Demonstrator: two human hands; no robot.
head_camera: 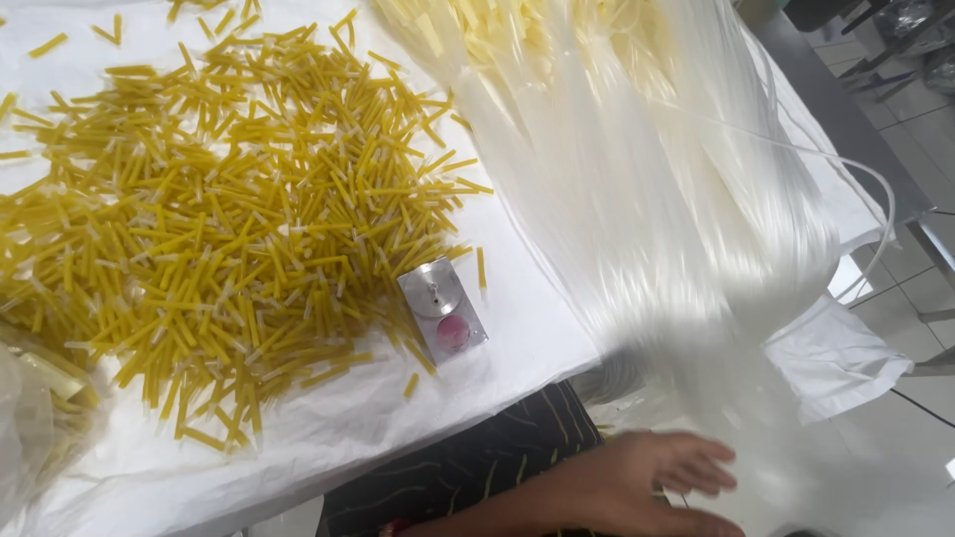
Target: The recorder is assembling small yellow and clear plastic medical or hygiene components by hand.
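My left hand [637, 482] reaches to the right at the bottom of the view, palm down and fingers spread. It rests against the lower end of a thick bundle of long clear tubes [647, 199] that drapes over the table's edge. It grips nothing that I can see. My right hand is out of view. A large heap of short yellow tube pieces [219, 219] lies on the white sheet [517, 338]. A small metal block with a pink round part [444, 309] sits beside the heap.
A clear plastic bag [40, 418] with yellow pieces lies at the bottom left. My dark patterned clothing [477, 457] shows below the table edge. A grey metal table rim [846, 109] and a tiled floor [925, 139] lie to the right.
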